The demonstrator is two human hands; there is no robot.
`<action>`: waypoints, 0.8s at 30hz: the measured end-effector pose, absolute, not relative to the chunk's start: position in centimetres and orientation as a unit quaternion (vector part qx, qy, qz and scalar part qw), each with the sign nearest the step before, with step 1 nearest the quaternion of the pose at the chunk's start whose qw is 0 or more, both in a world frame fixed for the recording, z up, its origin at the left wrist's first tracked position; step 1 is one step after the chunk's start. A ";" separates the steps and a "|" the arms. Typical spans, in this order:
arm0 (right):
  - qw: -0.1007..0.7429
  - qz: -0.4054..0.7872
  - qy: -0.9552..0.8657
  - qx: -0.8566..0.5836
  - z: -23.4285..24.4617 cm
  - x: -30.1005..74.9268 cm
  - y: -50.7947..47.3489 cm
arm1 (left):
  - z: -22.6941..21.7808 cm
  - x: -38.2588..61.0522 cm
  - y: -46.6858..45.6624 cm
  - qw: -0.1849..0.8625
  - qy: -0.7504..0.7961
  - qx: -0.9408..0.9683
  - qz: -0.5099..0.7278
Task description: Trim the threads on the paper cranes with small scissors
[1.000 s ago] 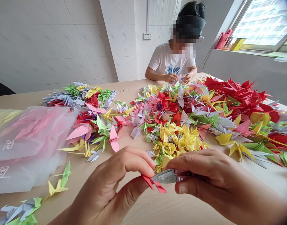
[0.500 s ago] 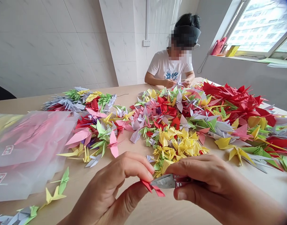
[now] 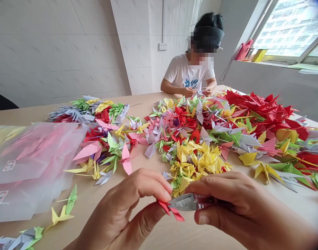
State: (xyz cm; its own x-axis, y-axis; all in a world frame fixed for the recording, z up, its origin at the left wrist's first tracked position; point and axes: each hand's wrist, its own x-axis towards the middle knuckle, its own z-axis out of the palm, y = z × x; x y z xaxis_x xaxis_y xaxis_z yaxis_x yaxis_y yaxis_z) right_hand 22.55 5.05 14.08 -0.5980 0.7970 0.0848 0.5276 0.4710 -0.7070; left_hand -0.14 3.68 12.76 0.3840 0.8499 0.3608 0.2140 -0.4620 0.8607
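Between thumb and fingers, my left hand (image 3: 130,205) pinches a small piece of folded red paper (image 3: 177,215), one strip of it sticking out to the right. My right hand (image 3: 234,201) is closed around a red-handled multi-tool (image 3: 183,202), whose pointed grey metal end reaches left and touches the paper by my left fingertips. Whether that end is a blade or plier jaws I cannot tell. Just beyond my hands lies a heap of yellow paper cranes (image 3: 197,158). A pink paper crane (image 3: 126,159) rests on the table beyond my left hand.
Many folded cranes in several colours cover the table (image 3: 145,173), with a red pile (image 3: 263,109) at the right. Translucent plastic bags (image 3: 36,166) lie at the left, near loose cranes (image 3: 58,217). Across the table sits a person (image 3: 191,69) holding a pale folded paper (image 3: 199,89).
Both hands keep the same grip, with the tool's tip still against the red paper. They appear slightly further right as the view shifts a little.
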 end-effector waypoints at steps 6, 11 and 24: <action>0.223 0.322 -0.835 -0.386 14.0 22.6 5.0 | 12.7 0.0 3.3 0.386 0.373 0.724 0.433; 0.190 0.317 -0.846 -0.385 14.2 22.3 5.1 | 12.7 0.3 3.2 0.387 0.378 0.717 0.440; 0.181 0.326 -0.843 -0.388 14.6 22.4 5.1 | 12.7 0.0 3.6 0.383 0.365 0.730 0.433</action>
